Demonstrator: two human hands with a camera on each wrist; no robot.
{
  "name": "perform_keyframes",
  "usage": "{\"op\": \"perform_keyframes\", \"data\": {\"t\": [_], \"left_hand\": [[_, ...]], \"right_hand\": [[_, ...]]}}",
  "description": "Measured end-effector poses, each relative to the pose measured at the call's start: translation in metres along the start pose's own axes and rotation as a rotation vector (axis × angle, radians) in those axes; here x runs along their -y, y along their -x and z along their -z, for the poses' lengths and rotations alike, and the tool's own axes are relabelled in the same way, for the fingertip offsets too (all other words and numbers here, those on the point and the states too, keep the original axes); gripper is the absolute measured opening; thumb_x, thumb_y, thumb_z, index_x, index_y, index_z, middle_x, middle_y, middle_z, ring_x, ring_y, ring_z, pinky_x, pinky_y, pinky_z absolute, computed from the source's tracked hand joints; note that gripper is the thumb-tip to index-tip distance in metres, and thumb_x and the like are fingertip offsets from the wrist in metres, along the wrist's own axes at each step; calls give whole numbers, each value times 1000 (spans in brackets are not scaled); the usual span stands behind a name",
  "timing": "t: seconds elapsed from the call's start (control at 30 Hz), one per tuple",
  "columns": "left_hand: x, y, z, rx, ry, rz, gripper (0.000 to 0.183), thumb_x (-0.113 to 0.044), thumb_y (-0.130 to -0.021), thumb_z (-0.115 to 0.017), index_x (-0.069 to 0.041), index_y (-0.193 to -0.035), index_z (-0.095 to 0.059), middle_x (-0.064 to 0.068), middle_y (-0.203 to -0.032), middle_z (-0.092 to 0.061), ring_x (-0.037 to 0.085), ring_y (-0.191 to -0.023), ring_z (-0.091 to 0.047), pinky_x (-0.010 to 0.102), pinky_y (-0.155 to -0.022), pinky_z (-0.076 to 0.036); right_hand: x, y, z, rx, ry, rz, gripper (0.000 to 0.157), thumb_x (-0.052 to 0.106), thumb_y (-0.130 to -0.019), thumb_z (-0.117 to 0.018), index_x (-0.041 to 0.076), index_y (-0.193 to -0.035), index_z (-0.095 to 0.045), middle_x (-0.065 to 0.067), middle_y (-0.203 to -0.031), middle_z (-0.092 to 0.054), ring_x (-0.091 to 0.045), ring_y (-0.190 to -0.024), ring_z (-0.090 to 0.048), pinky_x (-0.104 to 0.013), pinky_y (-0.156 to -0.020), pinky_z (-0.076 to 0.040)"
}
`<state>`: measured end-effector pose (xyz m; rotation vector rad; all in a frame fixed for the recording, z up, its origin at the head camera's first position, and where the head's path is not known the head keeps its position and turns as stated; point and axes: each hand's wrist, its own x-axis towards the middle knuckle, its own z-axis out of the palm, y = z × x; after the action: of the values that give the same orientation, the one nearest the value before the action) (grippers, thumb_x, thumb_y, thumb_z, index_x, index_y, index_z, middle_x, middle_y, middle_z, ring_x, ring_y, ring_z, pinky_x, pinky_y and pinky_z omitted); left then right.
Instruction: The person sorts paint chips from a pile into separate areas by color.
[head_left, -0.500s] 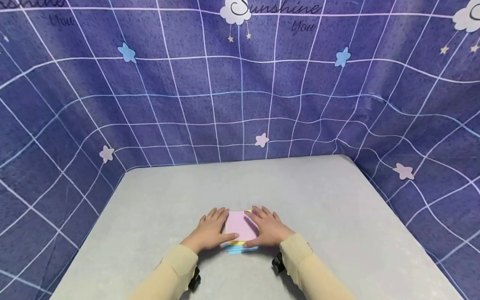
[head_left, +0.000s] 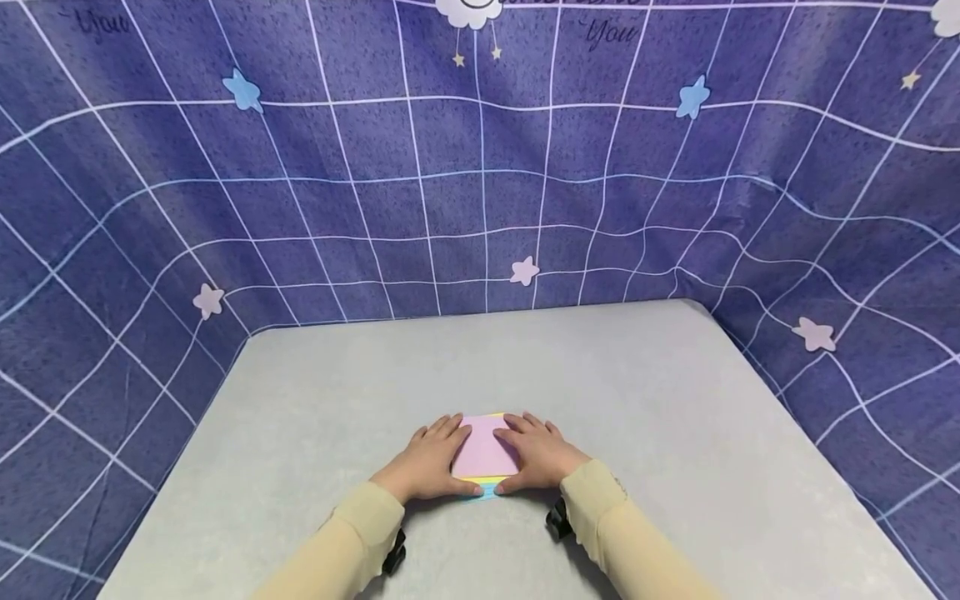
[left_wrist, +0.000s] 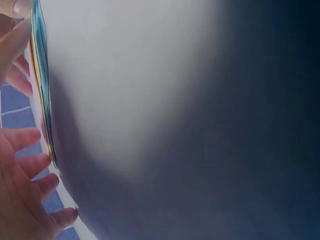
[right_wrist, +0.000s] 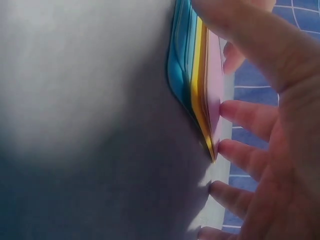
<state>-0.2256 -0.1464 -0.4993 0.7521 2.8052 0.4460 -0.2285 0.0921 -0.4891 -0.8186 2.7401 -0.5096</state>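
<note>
A stack of colored paper sheets (head_left: 484,448) lies on the table, pink on top with yellow and blue layers below. My left hand (head_left: 429,460) touches its left side, fingers spread and fairly straight, thumb along the near edge. From the other side my right hand (head_left: 546,457) does the same, its fingertips over the pink sheet's right edge. Both thumb tips almost meet at the front. In the right wrist view, the blue layers (right_wrist: 176,75) bulge apart from the yellow ones at the edge. The left wrist view shows the layered edge (left_wrist: 41,70) close to the fingers.
The stack rests on a pale grey tabletop (head_left: 360,375). A dark blue curtain (head_left: 480,208) with a white grid and stars surrounds the table at the back and sides. Black devices (head_left: 558,518) are strapped under both wrists.
My hands have closed in on the stack, and the thumbs have come nearer each other. The blue sheets jut out less at the near edge. The head view has tipped slightly downward.
</note>
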Motion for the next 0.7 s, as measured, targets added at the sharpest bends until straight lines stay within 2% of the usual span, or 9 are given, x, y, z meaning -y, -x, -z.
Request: {"op": "perform_keyframes", "data": {"t": [0.27,0.47,0.7], "left_hand": [[1,-4,0,17,10,-15,108,-61,-80,-83,0,-157,-38,24,-161,-35,41,-150,-30,65,-116,-26],[2,-5,-2,-1,24,-13,110,-60,-79,-84,1,-158,-37,22,-158,-39,39,-148,-34,64,-116,-28],[3,-9,2,-18,-9,-22,111,-61,-78,-84,1,-158,-37,21,-157,-42,38,-147,-36,62,-115,-30]], "right_hand": [[-5,-4,1,-52,-33,19,73,44,-78,-91,10,-137,-64,-24,-153,-45,-46,-144,-37,-69,-112,-30],[-11,-6,-3,-72,-56,35,77,43,-75,-93,11,-138,-62,-23,-149,-50,-43,-142,-41,-68,-110,-32],[-14,-7,2,-114,-41,85,83,43,-75,-93,11,-143,-58,-23,-149,-50,-40,-140,-44,-66,-109,-35]]}}
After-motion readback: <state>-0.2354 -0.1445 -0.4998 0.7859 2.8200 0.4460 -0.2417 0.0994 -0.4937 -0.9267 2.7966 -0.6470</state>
